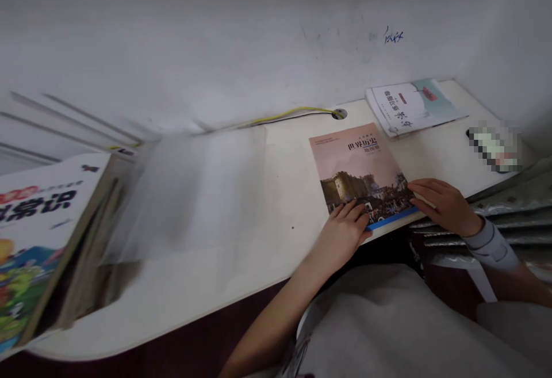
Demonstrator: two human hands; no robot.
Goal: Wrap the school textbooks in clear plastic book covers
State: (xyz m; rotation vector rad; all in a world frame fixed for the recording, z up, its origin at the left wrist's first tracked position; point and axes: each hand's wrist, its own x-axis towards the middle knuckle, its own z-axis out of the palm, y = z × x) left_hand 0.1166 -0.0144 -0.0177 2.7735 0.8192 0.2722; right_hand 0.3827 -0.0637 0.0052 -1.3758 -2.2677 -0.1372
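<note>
A softcover book [357,165] with a pink sky, a castle and a crowd on its cover lies flat near the front edge of the white desk [276,211]. My left hand [345,225] rests on its lower left corner, fingers stretched over the cover. At the book's right edge, my right hand [444,202] touches with extended fingers; a grey band circles that wrist. Left of the book, clear plastic sheets [194,188] lie on the desk, blurred.
Several books stand at the left, a colourful children's book [38,240] in front. A white and teal booklet [409,107] lies at the back right, beside a pixelated phone [494,148]. A yellow cable [284,112] runs along the wall into a desk hole [340,114].
</note>
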